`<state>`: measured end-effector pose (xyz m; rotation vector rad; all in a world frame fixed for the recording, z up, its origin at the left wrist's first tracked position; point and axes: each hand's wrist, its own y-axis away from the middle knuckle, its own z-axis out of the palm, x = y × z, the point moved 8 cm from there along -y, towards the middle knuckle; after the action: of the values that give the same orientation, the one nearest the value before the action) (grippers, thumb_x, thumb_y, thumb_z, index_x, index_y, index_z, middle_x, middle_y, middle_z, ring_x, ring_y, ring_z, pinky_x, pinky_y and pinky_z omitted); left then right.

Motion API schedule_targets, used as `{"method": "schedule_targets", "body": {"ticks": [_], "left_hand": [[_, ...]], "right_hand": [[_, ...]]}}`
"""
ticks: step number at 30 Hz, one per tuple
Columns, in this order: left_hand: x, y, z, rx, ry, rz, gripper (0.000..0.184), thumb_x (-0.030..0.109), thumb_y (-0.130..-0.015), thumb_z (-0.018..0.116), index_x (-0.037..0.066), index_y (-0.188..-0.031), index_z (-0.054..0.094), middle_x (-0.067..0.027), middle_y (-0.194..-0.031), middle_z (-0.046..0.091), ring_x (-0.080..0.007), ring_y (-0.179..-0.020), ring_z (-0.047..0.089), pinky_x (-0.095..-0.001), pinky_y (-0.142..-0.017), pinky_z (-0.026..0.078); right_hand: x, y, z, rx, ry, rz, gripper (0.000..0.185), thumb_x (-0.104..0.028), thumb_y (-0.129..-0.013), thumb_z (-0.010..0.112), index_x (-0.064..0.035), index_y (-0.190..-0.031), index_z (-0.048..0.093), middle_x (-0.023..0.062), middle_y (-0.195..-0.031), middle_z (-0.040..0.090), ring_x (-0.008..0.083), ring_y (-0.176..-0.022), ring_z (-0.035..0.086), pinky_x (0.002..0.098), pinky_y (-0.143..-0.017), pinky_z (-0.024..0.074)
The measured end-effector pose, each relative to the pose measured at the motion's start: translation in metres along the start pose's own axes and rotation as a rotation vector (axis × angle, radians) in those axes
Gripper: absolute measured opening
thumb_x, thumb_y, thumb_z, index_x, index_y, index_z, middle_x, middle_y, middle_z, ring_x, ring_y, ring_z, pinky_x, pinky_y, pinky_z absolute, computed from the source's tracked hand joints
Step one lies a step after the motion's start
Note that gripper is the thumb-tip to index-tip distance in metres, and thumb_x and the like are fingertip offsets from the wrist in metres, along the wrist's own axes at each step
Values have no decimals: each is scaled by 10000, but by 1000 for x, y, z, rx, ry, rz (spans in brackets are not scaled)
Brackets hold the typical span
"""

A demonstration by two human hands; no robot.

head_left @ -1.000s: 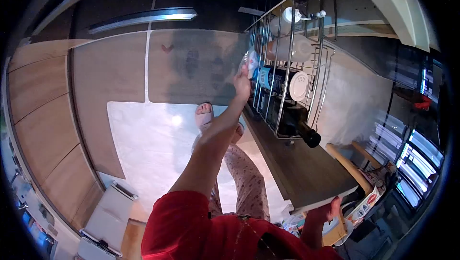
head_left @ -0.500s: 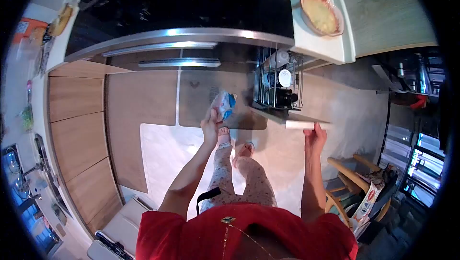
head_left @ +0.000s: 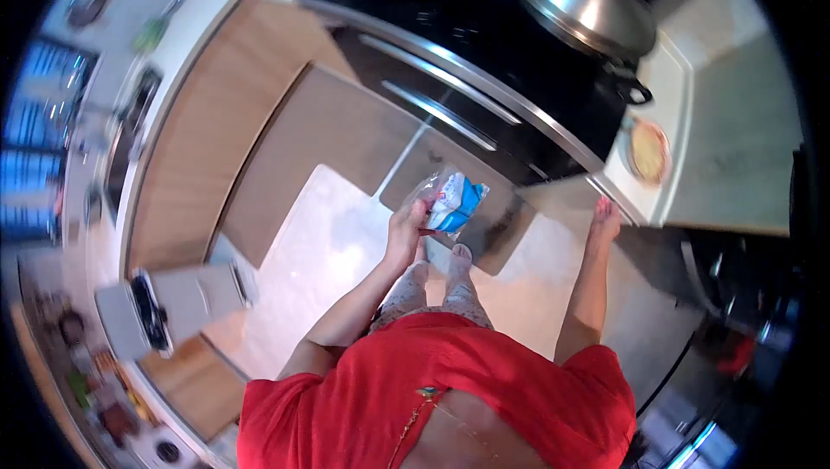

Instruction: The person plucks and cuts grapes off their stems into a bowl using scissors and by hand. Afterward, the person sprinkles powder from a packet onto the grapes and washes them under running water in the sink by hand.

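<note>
My left hand (head_left: 406, 231) is closed around a blue and white plastic packet (head_left: 456, 201) with a clear, crumpled end. It holds the packet above the floor, in front of the cabinets. My right hand (head_left: 605, 220) reaches forward to the top edge of the pull-out drawer's front (head_left: 562, 197), under the counter corner. Its fingers look stretched out against that edge. The drawer's wire rack and its contents are hidden inside the cabinet.
Above the drawer, an oval baking dish (head_left: 648, 151) with pale food stands on the white counter (head_left: 679, 136). A lidded metal pan (head_left: 588, 4) sits on the black cooktop (head_left: 450, 2). A grey bin-like box (head_left: 194, 300) stands at the left.
The wire-rack drawer, which stood out from the cabinet, has been pushed in by my right hand. My left hand keeps the packet. The view has turned, bringing the lidded pan into sight.
</note>
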<state>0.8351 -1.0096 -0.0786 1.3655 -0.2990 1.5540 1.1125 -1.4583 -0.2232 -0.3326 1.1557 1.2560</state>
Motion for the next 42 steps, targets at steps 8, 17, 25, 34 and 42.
{"method": "schedule_targets", "body": {"ticks": [8, 17, 25, 34, 42], "left_hand": [[90, 44, -164, 351, 105, 149, 459, 390, -914, 458, -43, -995, 586, -107, -849, 585, -199, -700, 598, -333, -582, 540], [226, 155, -426, 663, 41, 366, 434, 367, -906, 479, -20, -1045, 620, -96, -851, 634, -159, -665, 599, -259, -517, 485], [325, 220, -603, 729, -37, 465, 668, 489, -748, 635, -4, -1187, 535, -121, -1134, 571, -153, -876, 594, -262, -653, 498], [405, 150, -804, 988, 119, 702, 552, 292, -784, 678, -29, -1187, 481, -94, -1086, 579, -183, -1002, 553, -311, -859, 446], [515, 88, -975, 1078, 289, 499, 434, 234, -840, 610, -31, -1164, 496, -98, -1048, 589, -164, -888, 599, -290, -749, 502]], "right_hand": [[137, 307, 283, -873, 602, 291, 361, -226, -886, 542, -17, -1164, 447, 142, -1005, 576, 197, -859, 590, 294, -729, 491], [306, 746, 478, -2070, 436, 769, 630, -258, -781, 669, 1, -1285, 392, 99, -1162, 511, 161, -1039, 503, 285, -836, 434], [427, 954, 539, -2038, 449, 1158, 457, -117, -759, 689, 43, -1152, 519, 81, -1031, 589, 145, -914, 560, 274, -807, 456], [578, 1121, 670, -2089, 357, 1314, 399, -187, -864, 578, 15, -1199, 495, 59, -1055, 583, 112, -881, 582, 272, -760, 495], [703, 1227, 791, -2229, 665, 1237, 407, -303, -887, 537, -37, -1190, 487, 29, -1015, 573, 97, -870, 578, 248, -666, 519]]}}
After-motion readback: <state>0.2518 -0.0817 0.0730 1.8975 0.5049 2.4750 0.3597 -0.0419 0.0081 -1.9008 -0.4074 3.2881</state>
